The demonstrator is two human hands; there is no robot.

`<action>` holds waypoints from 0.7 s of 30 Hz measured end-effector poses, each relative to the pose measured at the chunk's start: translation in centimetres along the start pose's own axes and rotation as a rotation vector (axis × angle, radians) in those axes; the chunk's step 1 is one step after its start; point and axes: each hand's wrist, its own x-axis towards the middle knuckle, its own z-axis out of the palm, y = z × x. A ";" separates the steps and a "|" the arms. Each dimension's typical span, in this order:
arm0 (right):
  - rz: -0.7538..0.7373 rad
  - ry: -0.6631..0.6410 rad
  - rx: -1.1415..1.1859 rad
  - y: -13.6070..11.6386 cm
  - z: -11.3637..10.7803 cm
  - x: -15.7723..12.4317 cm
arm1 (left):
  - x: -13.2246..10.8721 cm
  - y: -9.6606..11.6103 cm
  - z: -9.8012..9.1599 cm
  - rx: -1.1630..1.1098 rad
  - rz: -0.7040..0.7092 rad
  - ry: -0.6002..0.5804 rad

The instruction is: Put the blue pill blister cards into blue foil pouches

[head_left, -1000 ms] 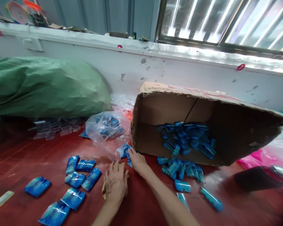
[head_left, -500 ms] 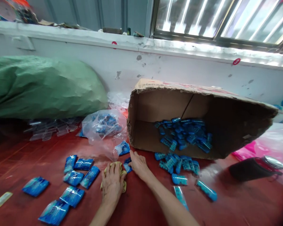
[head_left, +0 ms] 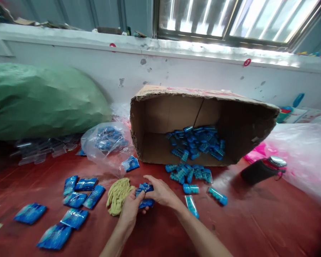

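A small blue foil packet (head_left: pixel 146 202) is held between my two hands just above the red table. My left hand (head_left: pixel 131 207) grips its left side, thumb on top and fingertips showing underneath. From the other side, my right hand (head_left: pixel 160 192) pinches its upper part. A crumpled yellow-green cloth (head_left: pixel 118 198) lies just left of my left hand. Beyond my hands, a single blue packet (head_left: pixel 130 163) rests by the mouth of a clear plastic bag (head_left: pixel 117 157) holding more blue pieces. Several flat blue packets (head_left: pixel 74 218) are spread over the table at left.
An open cardboard box (head_left: pixel 163 117) lies on its side, with small blue-capped clear bottles (head_left: pixel 191 188) in it and spilling out in front. A dark flask (head_left: pixel 254 172) lies tilted at right beside pink plastic (head_left: pixel 289 160). A big green sack (head_left: pixel 42 103) fills the back left.
My left hand has left the cloth and taken hold of the blue packet beside my right hand. The packet is lifted off the table. The whole view has swung right.
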 end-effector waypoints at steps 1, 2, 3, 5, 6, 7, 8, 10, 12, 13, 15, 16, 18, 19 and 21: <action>0.002 -0.005 -0.018 0.2 0.0 -0.6 | -0.3 -0.4 0.3 -0.054 -0.019 0.009; 0.006 -0.008 -0.034 0.4 -0.1 -1.1 | -0.6 -0.7 0.5 -0.094 -0.041 0.013; 0.006 -0.009 -0.040 0.6 -0.2 -1.7 | -0.9 -1.0 0.6 -0.123 -0.059 0.015; -0.004 0.005 -0.017 1.2 -0.3 -2.6 | -1.4 -1.4 0.8 -0.159 -0.076 0.018; -0.017 0.020 0.014 1.5 -0.2 -3.0 | -1.6 -1.5 0.8 -0.166 -0.075 0.028; -0.035 0.032 0.060 1.8 -0.1 -3.4 | -1.7 -1.7 0.8 -0.166 -0.070 0.046; -0.054 0.043 0.122 2.1 0.2 -3.7 | -1.8 -1.8 0.9 -0.159 -0.062 0.069; -0.070 0.074 0.292 2.6 1.3 -4.2 | -2.0 -2.0 1.0 -0.122 -0.033 0.116; -0.019 0.106 0.471 2.9 2.7 -4.7 | -2.1 -2.3 1.1 -0.059 0.014 0.166; 0.023 0.120 0.534 3.0 3.4 -5.0 | -2.2 -2.5 1.2 -0.025 0.036 0.187; 0.075 0.134 0.587 2.9 4.4 -5.6 | -2.4 -2.8 1.2 0.038 0.063 0.195; 0.069 0.139 0.588 2.8 4.7 -6.0 | -2.5 -2.9 1.1 0.065 0.070 0.182; 0.032 0.150 0.579 2.6 5.0 -6.6 | -2.8 -3.2 0.9 0.113 0.074 0.146; 0.023 0.156 0.580 2.5 5.1 -6.8 | -3.0 -3.3 0.9 0.136 0.074 0.142; 0.035 0.172 0.593 2.4 5.2 -7.1 | -3.2 -3.4 0.8 0.168 0.074 0.171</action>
